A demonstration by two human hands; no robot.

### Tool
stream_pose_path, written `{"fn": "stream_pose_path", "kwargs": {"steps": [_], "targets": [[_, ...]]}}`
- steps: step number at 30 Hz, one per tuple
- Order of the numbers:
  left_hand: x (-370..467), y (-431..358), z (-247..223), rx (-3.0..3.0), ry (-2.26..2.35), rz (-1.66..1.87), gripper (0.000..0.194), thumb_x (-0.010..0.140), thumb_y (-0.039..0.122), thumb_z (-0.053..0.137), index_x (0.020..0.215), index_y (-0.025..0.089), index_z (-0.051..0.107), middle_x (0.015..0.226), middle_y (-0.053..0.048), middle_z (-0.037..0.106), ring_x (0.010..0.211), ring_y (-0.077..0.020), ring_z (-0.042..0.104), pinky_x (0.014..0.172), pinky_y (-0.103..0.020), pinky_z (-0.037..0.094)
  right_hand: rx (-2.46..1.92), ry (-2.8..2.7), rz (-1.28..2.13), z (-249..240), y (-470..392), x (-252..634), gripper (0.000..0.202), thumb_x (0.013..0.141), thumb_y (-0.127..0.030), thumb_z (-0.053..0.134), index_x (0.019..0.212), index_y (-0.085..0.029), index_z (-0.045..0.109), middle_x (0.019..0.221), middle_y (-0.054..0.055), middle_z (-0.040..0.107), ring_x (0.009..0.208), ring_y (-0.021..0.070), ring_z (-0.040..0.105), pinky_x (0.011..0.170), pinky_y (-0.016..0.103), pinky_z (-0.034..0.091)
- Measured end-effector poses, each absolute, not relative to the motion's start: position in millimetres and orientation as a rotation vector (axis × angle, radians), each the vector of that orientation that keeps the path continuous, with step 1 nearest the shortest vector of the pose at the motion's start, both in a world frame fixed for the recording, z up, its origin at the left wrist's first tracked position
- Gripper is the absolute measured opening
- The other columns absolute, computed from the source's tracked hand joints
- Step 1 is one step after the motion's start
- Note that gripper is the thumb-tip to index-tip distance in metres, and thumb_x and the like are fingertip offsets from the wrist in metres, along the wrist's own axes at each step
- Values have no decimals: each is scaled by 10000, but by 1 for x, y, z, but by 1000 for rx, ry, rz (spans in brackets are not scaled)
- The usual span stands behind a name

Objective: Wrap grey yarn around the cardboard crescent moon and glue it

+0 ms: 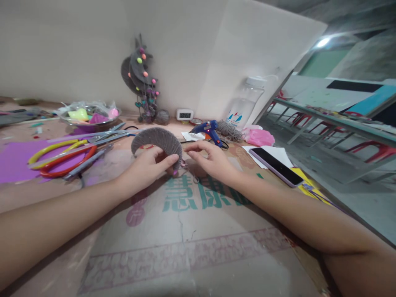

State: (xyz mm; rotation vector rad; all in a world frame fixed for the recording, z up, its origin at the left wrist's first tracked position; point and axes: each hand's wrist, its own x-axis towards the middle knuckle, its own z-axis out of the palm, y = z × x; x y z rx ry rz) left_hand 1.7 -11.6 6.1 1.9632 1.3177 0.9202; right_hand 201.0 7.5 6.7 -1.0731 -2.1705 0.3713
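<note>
From where I stand, the left hand point(147, 164) has its fingers closed on the near right end of a grey yarn-wrapped crescent point(159, 138), held over the printed cardboard point(185, 251) on the tabletop point(52, 231). The right hand point(212, 161) is bent beside that end; whether its fingers pinch anything is too blurred for me to tell. Squeezing hard could bunch the wrapping; a slack hold could let the crescent tip. The blue glue gun point(210, 131) lies just behind, its red light lit, so a stray knuckle might get burned.
</note>
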Motion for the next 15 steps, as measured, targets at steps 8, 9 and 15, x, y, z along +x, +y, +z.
{"fn": "stream_pose_path", "kwargs": {"steps": [8,9,15], "targets": [[-3,-3,0,1956,1398,919,367,792,503,528,672,165,606,673,-58,682,645,-192,614,587,-276,432,-951,-2406,72,2,33,218,246,903,-282,451,1030,-194,641,1099,84,601,1078,201,522,957,386,400],[-3,-2,-1,1957,1390,912,361,782,504,540,709,158,616,711,-67,691,665,-199,622,592,-280,433,-978,-2353,41,4,37,223,213,891,-279,466,972,-185,639,1045,82,607,1042,203,531,936,383,409],[-3,0,-4,1952,1336,913,352,768,470,563,838,134,637,838,-90,696,763,-218,632,637,-287,451,-1369,-1900,-173,9,80,273,166,788,-302,572,894,-175,552,882,63,571,816,197,529,773,357,450]]}}
